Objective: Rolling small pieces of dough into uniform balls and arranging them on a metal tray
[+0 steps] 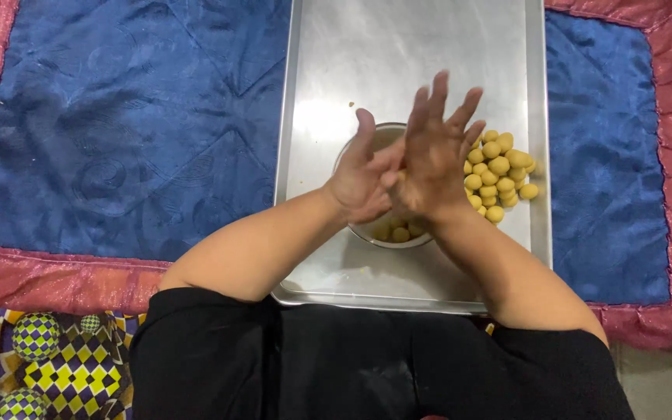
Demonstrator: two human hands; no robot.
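A steel tray (pixel 305 117) lies on a blue quilt (pixel 118 124) with a pink border (pixel 56 280). Over a bowl (pixel 367 231) at the tray's near middle, the left hand (pixel 363 175) and right hand (pixel 433 152) press palms together, fingers spread; whether anything sits between them cannot be told. Yellow balls (pixel 498 175) cluster just right of the bowl.

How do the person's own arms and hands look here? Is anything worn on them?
Both forearms are bare from above the elbow down; no sleeve reaches them. The left hand and the right hand are bare too, with no gloves. No ring, watch or bracelet is visible. The person wears a black garment that covers the body below the arms.
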